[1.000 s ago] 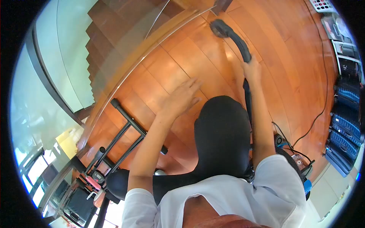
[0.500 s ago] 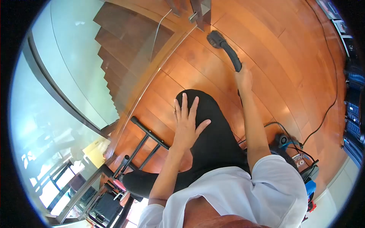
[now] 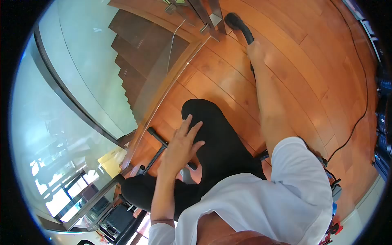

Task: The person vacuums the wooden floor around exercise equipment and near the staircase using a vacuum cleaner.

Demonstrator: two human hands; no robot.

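With my right arm stretched forward, my right hand (image 3: 256, 52) grips the curved black handle of a vacuum hose (image 3: 247, 36). At its far end a round dark brush head (image 3: 234, 21) is at the wooden floor, close to the foot of a metal post (image 3: 218, 18). Below my grip, the black hose is mostly hidden by my forearm. My left hand (image 3: 181, 147) has its fingers apart and holds nothing. Its fingertips are over the edge of my black-trousered leg (image 3: 216, 139), near the knee; I cannot tell whether they touch it.
A glass panel (image 3: 81, 61) runs along the left, with brown stairs (image 3: 141, 53) behind it. A black tubular frame (image 3: 157, 153) stands by my left hand. A dark cord (image 3: 364, 102) curves over the floor (image 3: 306, 73) at right. My shoulder partly hides a machine (image 3: 336, 192).
My right hand has pushed the brush forward, up to the post. My left hand has slid back and left from the top of my knee. My view has shifted slightly.
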